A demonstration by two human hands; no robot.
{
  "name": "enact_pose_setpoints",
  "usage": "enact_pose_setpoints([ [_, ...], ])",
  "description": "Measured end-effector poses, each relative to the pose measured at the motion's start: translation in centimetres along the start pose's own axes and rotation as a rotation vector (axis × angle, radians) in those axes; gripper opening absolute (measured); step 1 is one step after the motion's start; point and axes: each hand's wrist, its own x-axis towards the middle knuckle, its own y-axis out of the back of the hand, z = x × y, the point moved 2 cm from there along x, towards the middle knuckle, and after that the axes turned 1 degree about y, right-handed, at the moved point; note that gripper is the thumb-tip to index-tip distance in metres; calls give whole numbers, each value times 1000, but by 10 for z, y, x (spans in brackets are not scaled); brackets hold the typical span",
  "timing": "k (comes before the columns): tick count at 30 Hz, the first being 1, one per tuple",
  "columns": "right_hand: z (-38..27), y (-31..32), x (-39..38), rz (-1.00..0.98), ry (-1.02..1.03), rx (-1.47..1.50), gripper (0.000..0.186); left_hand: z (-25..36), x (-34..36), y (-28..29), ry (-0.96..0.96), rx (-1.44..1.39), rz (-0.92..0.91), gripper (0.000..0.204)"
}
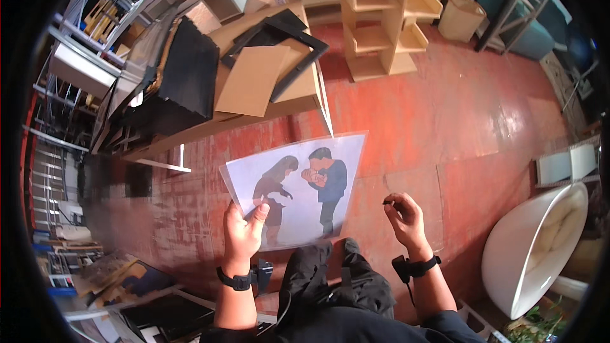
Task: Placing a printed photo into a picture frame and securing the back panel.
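My left hand (244,232) grips the lower left edge of a clear-covered picture sheet (254,178), thumb on its front. The sheet is tilted in front of my legs and shows a drawing of two adults, one holding a baby. Apart from the sheet, to its right, my right hand (406,219) is closed in a pinch. A small dark piece shows at its fingertips, too small to name. Beyond the sheet, a black picture frame (311,57) lies on the table (279,111), with a brown backing board (254,82) partly over it.
Black panels (184,70) lean together at the table's left end. A wooden shelf unit (375,32) stands on the red floor (406,127) at the back. To the right is a white bowl-shaped seat (521,248). Metal racks (57,121) line the left side.
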Motion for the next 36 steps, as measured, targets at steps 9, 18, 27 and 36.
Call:
enact_pose_setpoints([
  [9,-146,-53,91,-29,320,-114,12,30,67,81,-220,-117,194,26],
  [18,-181,-109,139,-120,367,-232,15,26,145,126,-230,-287,248,23],
  [27,-213,-105,230,-32,470,-250,12,35,232,76,-259,-283,114,26],
  [36,-224,-70,339,-71,517,-209,13,71,310,21,-303,-268,111,30],
])
